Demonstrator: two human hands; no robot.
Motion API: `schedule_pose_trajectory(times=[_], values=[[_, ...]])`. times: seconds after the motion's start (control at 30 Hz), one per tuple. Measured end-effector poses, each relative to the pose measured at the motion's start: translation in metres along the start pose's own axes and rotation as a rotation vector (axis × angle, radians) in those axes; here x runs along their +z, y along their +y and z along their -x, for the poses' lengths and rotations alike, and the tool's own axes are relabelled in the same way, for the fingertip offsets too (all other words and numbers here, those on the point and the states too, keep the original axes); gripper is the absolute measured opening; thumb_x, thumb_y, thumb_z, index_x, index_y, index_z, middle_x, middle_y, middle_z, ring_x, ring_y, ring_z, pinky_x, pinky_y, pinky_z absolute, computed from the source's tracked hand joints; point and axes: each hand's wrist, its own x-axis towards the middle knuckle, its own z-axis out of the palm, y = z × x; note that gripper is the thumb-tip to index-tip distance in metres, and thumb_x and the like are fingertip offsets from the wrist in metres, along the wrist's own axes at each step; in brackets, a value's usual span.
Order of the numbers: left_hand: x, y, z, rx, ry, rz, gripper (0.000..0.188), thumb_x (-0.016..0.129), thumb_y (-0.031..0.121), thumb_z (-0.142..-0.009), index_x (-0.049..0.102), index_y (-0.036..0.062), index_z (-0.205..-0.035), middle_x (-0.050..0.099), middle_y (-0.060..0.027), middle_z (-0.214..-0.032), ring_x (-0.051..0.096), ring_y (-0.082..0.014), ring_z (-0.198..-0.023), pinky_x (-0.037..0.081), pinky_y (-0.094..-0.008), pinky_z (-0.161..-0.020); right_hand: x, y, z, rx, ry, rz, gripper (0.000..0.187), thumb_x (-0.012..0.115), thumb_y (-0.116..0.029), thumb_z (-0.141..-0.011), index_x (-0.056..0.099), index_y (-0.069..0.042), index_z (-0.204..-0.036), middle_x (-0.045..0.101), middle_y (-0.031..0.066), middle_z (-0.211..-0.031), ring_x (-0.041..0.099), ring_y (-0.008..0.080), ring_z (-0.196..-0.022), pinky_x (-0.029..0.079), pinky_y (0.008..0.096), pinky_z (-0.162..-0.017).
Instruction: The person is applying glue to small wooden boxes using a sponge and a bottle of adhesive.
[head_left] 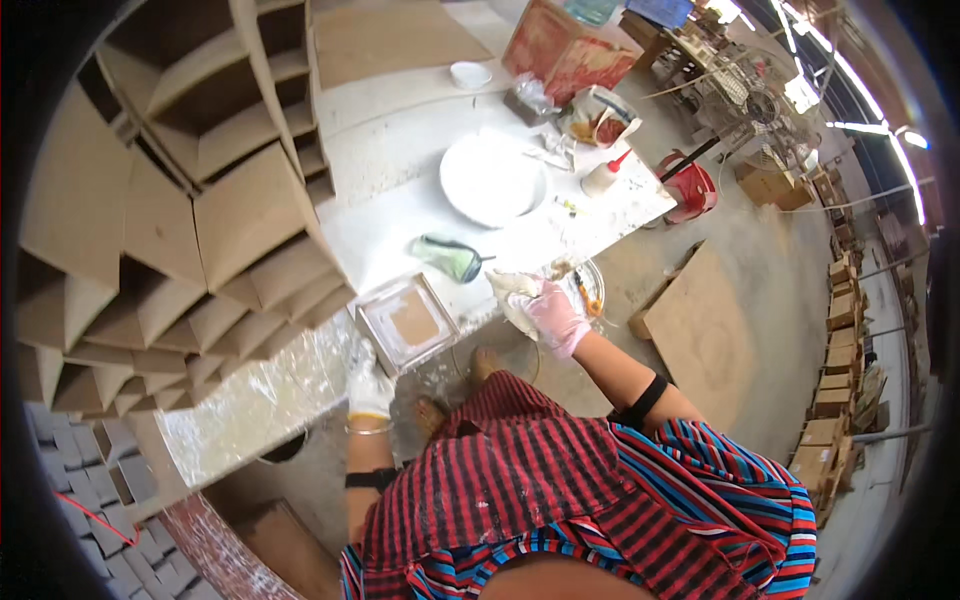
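Observation:
My left hand (pixel 367 388), in a white glove with a yellow cuff, grips the near left edge of a shallow square box (pixel 446 312). The box is open on top, with a brown patch on its pale inside, and juts past the table edge. Its grip is partly hidden by glare. Over the table's front edge, my right hand (pixel 556 314) in a pink glove is closed around a crumpled white rag (pixel 514 298). A translucent green bottle (pixel 450 257) lies beyond the box. Beside my right hand stands a round container (pixel 597 275) with orange-handled items.
Stacked open cardboard boxes (pixel 250 205) rise at the left. On the white table (pixel 370 165) are a large white bowl (pixel 492 180), a red-tipped squeeze bottle (pixel 605 175) and a bag (pixel 600 115). A red bucket (pixel 690 188) and a board (pixel 700 325) are on the floor at the right.

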Motion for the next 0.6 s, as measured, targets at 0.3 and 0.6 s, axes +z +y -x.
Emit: schedule_pose_trajectory(times=[0.3,0.6], values=[[0.030,-0.007,-0.012,0.093,-0.067,-0.105,0.043,0.056,0.016,-0.089,0.045,0.0080,-0.129,0.052,-0.0075,-0.126,0.051,-0.0240,-0.114,0.044,-0.0417,-0.095,-0.086,-0.044,-0.074,0.006,0.073,-0.438,0.027,0.054,-0.002,-0.085,0.056,0.005,-0.112,0.060,0.0135,-0.114,0.060,0.0166,-0.092,0.049,0.0234,-0.079],[0.033,-0.002,0.006,0.209,0.019,-0.531,0.048,0.044,0.024,-0.093,0.037,0.0008,-0.134,0.047,-0.0102,-0.131,0.047,-0.0256,-0.119,0.039,-0.0381,-0.100,-0.168,-0.159,-0.346,-0.421,0.284,0.984,0.034,0.061,-0.019,-0.079,0.061,0.000,-0.107,0.062,0.0208,-0.104,0.059,0.0334,-0.096,0.046,0.0388,-0.082]])
